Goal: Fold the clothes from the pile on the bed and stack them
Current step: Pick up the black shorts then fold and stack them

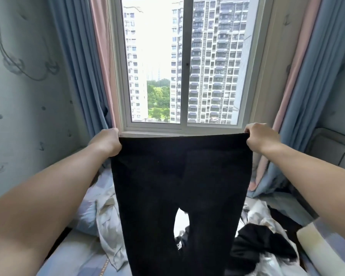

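Note:
A pair of black trousers point(179, 176) hangs spread out in front of me, waistband up and both legs dangling over the bed. My left hand point(105, 141) grips the left end of the waistband. My right hand point(261, 137) grips the right end, and the band is stretched flat between them. Below lies the pile of clothes point(261, 242), a jumble of black and white garments on the bed point(76, 257). A white garment point(109, 222) lies crumpled to the left of the trousers.
A window point(185, 62) with pink and blue curtains point(299, 80) faces me beyond the bed. A pale pillow point(86, 214) lies at the left. A padded headboard point(335, 146) stands at the right, and a cream roll point(323, 246) lies at the lower right.

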A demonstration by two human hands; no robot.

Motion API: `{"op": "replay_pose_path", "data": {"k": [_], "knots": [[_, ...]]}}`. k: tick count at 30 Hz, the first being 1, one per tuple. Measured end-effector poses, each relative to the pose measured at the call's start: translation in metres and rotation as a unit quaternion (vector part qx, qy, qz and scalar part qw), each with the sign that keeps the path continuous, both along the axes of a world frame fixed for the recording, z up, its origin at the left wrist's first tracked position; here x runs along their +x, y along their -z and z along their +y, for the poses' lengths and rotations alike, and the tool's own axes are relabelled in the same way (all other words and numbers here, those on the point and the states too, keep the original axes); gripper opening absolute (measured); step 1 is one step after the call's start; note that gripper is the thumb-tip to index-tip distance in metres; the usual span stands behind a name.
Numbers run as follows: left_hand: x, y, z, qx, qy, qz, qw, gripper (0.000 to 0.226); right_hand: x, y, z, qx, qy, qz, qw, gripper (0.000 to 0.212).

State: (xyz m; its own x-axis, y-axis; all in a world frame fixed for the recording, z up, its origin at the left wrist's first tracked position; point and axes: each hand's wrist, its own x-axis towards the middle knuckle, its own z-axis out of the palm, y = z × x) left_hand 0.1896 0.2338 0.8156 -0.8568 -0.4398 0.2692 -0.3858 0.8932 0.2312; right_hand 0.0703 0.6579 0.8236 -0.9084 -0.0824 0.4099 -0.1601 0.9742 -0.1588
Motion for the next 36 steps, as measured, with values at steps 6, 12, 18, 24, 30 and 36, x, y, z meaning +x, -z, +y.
{"op": "replay_pose_path", "data": {"k": [6,12,18,24,30,36], "knots": [[0.006,-0.013,-0.013,0.148,-0.076,-0.004,0.986,0.026,-0.005,-0.009,0.011,-0.110,0.012,-0.008,0.994,0.018],[0.003,-0.020,-0.012,0.548,-0.061,0.104,0.828,0.031,-0.010,-0.010,0.004,-0.397,0.010,-0.099,0.912,0.031],[-0.007,-0.047,-0.013,0.621,0.078,0.193,0.756,0.027,-0.007,-0.041,0.003,-0.530,-0.020,-0.131,0.838,0.033],[-0.010,-0.126,-0.013,0.396,0.177,0.304,0.849,0.037,-0.010,-0.117,0.008,-0.462,-0.164,-0.022,0.871,0.014],[-0.002,-0.195,-0.017,0.120,0.065,0.415,0.899,0.037,0.010,-0.191,-0.001,-0.387,-0.148,0.157,0.897,0.013],[-0.004,-0.202,-0.017,0.315,0.068,0.368,0.872,0.030,0.012,-0.213,-0.012,-0.420,-0.137,0.089,0.893,0.031]]}}
